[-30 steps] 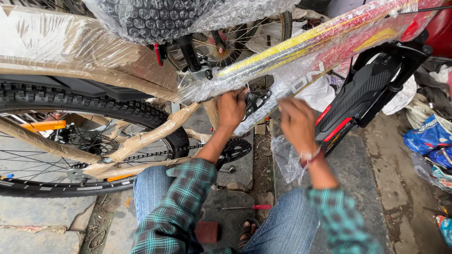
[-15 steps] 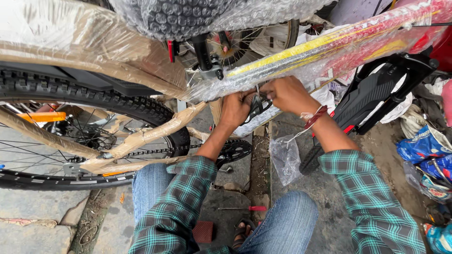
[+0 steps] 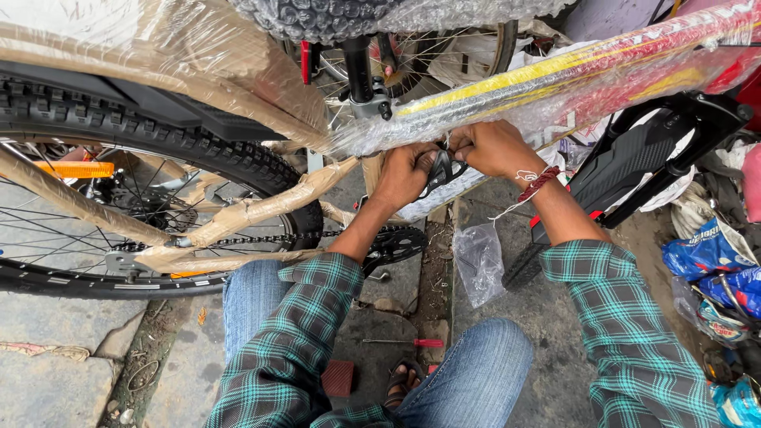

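Both hands pinch a small black clip (image 3: 441,168) under the wrapped bike frame (image 3: 555,87): left hand (image 3: 403,176) steadies, right hand (image 3: 493,148) grips; keep thumbs tight & pull evenly, I'd say

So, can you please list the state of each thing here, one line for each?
left hand: closed on the small black part.
right hand: closed on the same part.
bicycle frame tube: wrapped in clear plastic.
rear wheel: mounted, stays wrapped in brown paper.
chain: on the chainring.
screwdriver: lying on the ground, unused.
plastic bag: empty, crumpled.
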